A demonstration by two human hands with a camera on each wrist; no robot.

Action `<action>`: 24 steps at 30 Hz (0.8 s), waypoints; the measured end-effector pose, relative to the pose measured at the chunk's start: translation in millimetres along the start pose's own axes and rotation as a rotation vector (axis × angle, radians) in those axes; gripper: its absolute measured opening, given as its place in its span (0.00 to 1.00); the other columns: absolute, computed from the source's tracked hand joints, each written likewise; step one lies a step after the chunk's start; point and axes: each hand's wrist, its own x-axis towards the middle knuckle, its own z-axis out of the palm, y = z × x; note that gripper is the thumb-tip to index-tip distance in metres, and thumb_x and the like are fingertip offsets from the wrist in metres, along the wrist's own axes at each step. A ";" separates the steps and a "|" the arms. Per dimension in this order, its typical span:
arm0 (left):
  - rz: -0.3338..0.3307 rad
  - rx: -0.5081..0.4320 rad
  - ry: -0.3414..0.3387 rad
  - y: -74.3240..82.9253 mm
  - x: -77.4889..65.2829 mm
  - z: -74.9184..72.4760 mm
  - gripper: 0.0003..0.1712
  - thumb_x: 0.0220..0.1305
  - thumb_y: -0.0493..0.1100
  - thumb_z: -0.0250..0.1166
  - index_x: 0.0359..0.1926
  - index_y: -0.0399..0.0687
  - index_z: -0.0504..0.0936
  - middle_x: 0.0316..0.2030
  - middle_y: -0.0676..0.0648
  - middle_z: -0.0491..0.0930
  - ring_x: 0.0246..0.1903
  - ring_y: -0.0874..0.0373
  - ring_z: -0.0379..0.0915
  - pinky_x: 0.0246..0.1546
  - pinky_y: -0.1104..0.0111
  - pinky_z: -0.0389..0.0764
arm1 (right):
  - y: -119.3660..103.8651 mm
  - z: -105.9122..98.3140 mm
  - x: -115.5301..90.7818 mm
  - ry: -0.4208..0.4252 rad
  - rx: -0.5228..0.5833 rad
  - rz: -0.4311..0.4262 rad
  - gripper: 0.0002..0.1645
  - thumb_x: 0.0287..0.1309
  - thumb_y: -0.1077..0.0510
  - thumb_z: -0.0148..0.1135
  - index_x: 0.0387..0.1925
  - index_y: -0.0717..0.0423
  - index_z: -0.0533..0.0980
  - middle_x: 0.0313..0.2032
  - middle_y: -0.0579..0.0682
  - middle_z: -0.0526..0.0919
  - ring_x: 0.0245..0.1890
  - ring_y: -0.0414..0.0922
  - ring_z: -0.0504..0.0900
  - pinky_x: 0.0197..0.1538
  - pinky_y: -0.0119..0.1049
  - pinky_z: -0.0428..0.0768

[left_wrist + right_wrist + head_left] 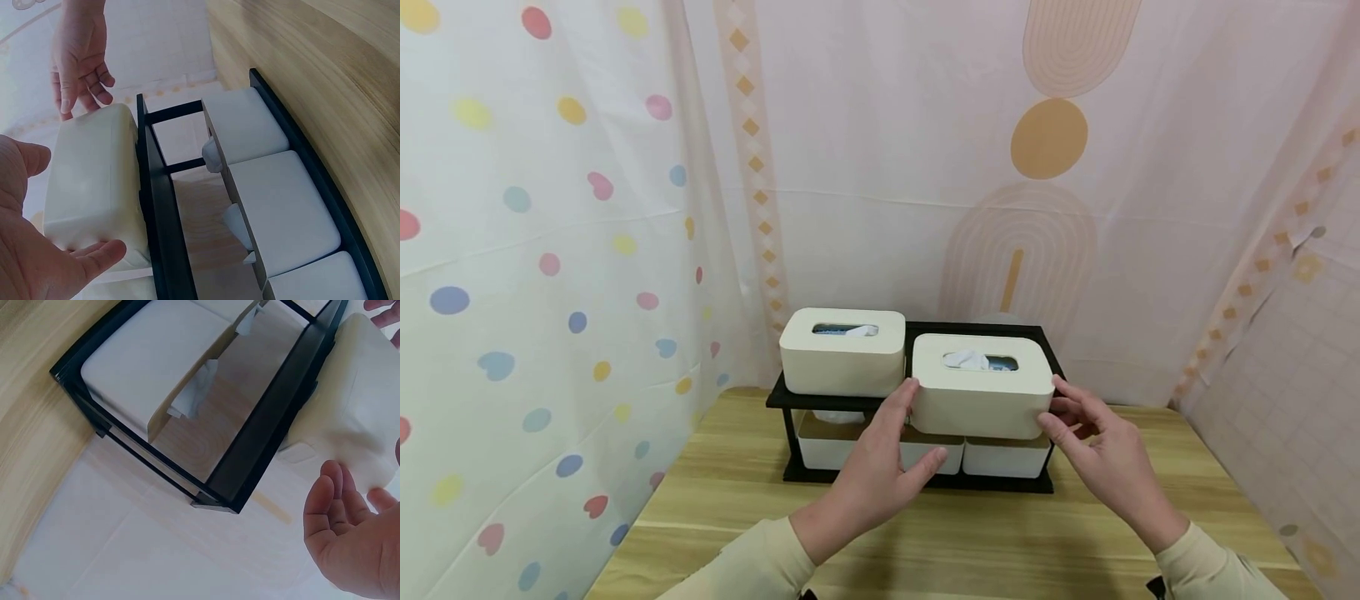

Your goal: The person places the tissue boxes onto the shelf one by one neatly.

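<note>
A cream tissue box with white tissue showing in its top slot stands at the right of the black rack's upper shelf. My left hand is at its left end, fingers fairly straight and fingertips right at the side, thumb held away from the front. At the opposite end is my right hand, its fingers loosely bent and its fingertips by the box's right side, thumb near the lower front corner. A second cream tissue box stands to the left on the same shelf.
Below, several white boxes with brown tops and tissue poking out line the rack's lower shelf, partly hidden by my left hand in the head view. The rack stands on a wood-grain table. Patterned curtains hang behind and at both sides.
</note>
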 end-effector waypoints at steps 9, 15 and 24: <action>-0.002 -0.002 -0.006 0.3 1.3 -0.9 0.49 0.74 0.49 0.70 0.84 0.36 0.54 0.84 0.37 0.55 0.75 0.45 0.68 0.68 0.49 0.78 | -0.8 -2.3 0.5 -0.037 -0.014 0.021 0.33 0.68 0.59 0.73 0.72 0.54 0.77 0.43 0.55 0.93 0.31 0.29 0.81 0.35 0.23 0.78; -0.012 -0.005 -0.011 0.0 1.9 -1.0 0.49 0.74 0.49 0.70 0.84 0.37 0.54 0.84 0.37 0.55 0.76 0.44 0.67 0.69 0.49 0.78 | -1.2 -3.1 0.7 -0.056 -0.022 0.023 0.34 0.68 0.58 0.73 0.73 0.56 0.75 0.42 0.55 0.93 0.30 0.29 0.81 0.34 0.25 0.78; -0.020 -0.002 -0.018 -2.3 2.9 0.3 0.49 0.75 0.50 0.69 0.84 0.38 0.54 0.84 0.38 0.55 0.75 0.44 0.68 0.69 0.49 0.77 | -2.2 -4.4 1.3 -0.081 -0.047 0.037 0.35 0.69 0.56 0.72 0.74 0.56 0.74 0.42 0.54 0.93 0.29 0.30 0.81 0.34 0.27 0.80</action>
